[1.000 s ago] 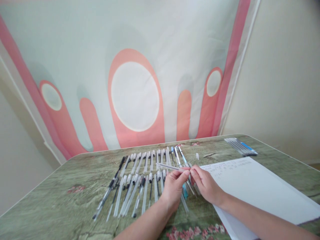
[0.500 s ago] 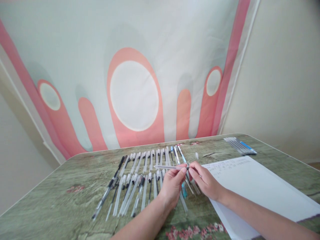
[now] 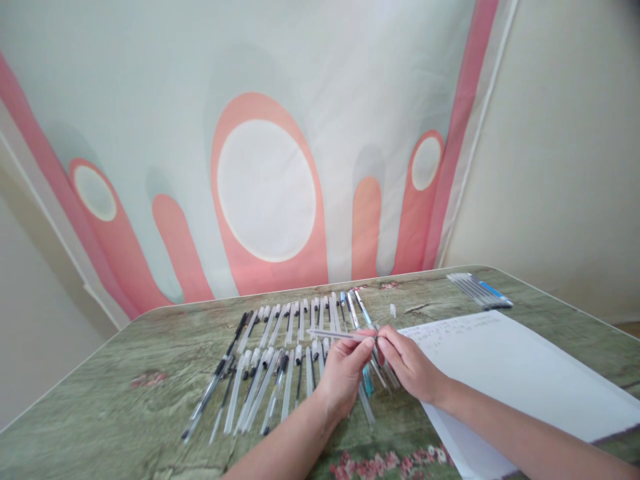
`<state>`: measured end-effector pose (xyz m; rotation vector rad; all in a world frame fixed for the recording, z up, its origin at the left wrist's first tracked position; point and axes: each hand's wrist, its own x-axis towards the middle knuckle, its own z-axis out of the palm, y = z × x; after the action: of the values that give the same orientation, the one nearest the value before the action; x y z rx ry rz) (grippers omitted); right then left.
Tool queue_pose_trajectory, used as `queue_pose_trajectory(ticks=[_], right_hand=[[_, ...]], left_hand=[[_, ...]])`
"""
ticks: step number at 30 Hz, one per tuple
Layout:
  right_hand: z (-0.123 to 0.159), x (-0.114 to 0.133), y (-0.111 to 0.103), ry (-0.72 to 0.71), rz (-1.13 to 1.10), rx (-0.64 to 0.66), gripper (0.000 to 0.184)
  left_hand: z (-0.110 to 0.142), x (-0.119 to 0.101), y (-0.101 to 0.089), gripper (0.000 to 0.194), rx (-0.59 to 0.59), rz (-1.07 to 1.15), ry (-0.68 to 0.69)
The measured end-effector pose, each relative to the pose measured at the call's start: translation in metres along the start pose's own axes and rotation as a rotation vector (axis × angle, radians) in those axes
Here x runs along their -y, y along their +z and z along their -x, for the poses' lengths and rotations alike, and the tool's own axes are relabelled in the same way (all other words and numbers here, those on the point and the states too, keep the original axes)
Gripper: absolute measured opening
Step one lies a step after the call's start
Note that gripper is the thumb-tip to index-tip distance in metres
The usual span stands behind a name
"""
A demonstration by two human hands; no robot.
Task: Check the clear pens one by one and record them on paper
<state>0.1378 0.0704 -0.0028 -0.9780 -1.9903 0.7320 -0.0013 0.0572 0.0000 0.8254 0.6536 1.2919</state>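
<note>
A slim, translucent plastic pen tube point(image 3: 334, 334) is held above the rows on a green wood-patterned table point(image 3: 115, 400). The left hand point(image 3: 344, 375) pinches it between thumb and fingers, its free end pointing left; this grip probably keeps the tube steady. The right hand point(image 3: 414, 368) has its fingertips closed at the tube's other end, likely for fine control there, though the fingers hide exactly what joins. Below lie a far row of clear pen parts point(image 3: 302, 325) and a near row of clear and black pen parts point(image 3: 235, 395), spread side by side, apparently so each can be picked up singly. A white paper sheet point(image 3: 525, 387) lies partly under the right forearm, apart from the rows.
</note>
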Motion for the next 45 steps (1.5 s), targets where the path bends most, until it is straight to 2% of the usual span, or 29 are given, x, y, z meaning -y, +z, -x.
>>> queue_pose_trajectory(ticks=[8,14,18,20,23,25,28,32,38,42,45], right_hand=[[-0.001,-0.007,0.009,0.196,-0.413,0.083,0.040],[-0.005,0.001,-0.004,0.094,-0.263,0.005,0.024],[-0.005,-0.001,-0.004,0.055,-0.204,0.031,0.022],[-0.005,-0.003,0.000,0.081,-0.200,0.025,0.028],[-0.005,-0.007,0.006,0.179,-0.327,0.043,0.034],[-0.006,-0.009,0.008,0.238,-0.431,0.064,0.037],[-0.007,-0.007,0.004,0.242,-0.459,0.049,0.038],[-0.008,-0.003,-0.006,0.147,-0.343,0.024,0.024],[-0.006,-0.004,-0.004,0.052,-0.038,-0.005,0.028],[-0.006,-0.008,0.002,0.167,-0.215,0.042,0.038],[-0.008,-0.009,-0.001,0.190,-0.332,0.056,0.039]], left_hand=[[0.001,-0.002,0.003,0.026,0.172,-0.019,-0.019],[-0.003,-0.001,-0.002,0.020,-0.002,0.028,-0.011],[-0.002,0.000,-0.003,0.018,0.055,0.015,-0.018],[-0.001,-0.001,-0.001,0.019,0.120,-0.005,-0.010],[0.001,-0.003,0.002,0.024,0.186,-0.035,-0.012],[0.000,-0.004,0.002,0.023,0.153,-0.048,-0.024],[-0.002,-0.003,-0.001,0.021,0.031,-0.035,-0.023],[-0.004,-0.001,-0.005,0.019,-0.037,0.007,-0.023],[-0.002,0.000,-0.002,0.019,0.032,0.002,-0.013],[-0.001,-0.001,0.001,0.021,0.101,-0.037,-0.009],[-0.003,-0.001,-0.001,0.022,0.033,-0.049,-0.002]])
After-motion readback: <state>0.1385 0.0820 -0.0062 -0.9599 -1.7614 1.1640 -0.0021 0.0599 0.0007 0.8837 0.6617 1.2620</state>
